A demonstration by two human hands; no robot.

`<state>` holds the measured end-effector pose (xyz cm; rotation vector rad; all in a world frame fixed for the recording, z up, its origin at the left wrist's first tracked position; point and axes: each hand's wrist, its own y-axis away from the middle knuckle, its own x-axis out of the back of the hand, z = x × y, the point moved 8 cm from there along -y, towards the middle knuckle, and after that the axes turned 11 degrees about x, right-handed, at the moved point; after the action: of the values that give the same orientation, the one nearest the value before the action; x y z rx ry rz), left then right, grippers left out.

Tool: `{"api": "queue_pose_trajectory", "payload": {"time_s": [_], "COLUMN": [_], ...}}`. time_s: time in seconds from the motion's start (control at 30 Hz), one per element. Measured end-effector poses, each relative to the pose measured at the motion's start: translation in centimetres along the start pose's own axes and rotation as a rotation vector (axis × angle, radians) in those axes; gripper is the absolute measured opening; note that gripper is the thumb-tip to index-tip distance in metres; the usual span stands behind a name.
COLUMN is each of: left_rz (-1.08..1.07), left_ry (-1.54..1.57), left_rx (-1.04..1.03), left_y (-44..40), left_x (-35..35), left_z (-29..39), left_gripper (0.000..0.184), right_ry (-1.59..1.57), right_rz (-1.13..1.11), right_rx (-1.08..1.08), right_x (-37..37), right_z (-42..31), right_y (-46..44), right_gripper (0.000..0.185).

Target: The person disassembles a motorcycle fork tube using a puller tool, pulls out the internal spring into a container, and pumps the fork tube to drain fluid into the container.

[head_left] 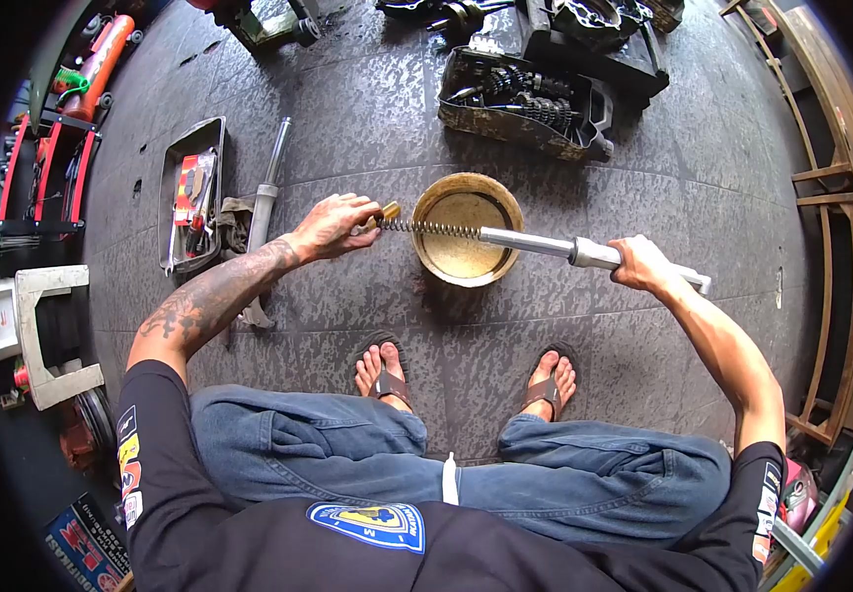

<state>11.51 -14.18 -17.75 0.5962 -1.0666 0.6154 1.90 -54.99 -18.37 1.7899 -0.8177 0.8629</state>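
Note:
My right hand is closed round the grey lower tube of a motorcycle fork leg, which lies nearly level. Out of the fork's chrome end comes a long coil fork spring, reaching left over a round, stained tub. At the spring's left end my left hand is closed on it with fingers and thumb. A small yellowish piece shows at those fingertips; whether it is held or fixed to the spring I cannot tell. Both hands are apart from the tub.
A second fork leg lies left of the tub, beside a tray with tools and a red packet. Behind stands a grimy engine case with gears. A wooden frame runs along the right, a red rack left.

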Motion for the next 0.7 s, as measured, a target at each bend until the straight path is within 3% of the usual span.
{"api": "queue_pose_trajectory", "payload": {"time_s": [0.7], "left_rz": [-0.028], "left_ry": [0.017], "left_rx": [0.048], "left_y": [1.1], "left_x": [1.4], "left_z": [-3.6], "left_gripper": [0.023], "right_ry": [-0.081], "right_rz": [-0.003], "right_rx": [0.053], "right_x": [-0.6], "right_z": [0.0], "right_y": [-1.0], "right_gripper": [0.026]}}
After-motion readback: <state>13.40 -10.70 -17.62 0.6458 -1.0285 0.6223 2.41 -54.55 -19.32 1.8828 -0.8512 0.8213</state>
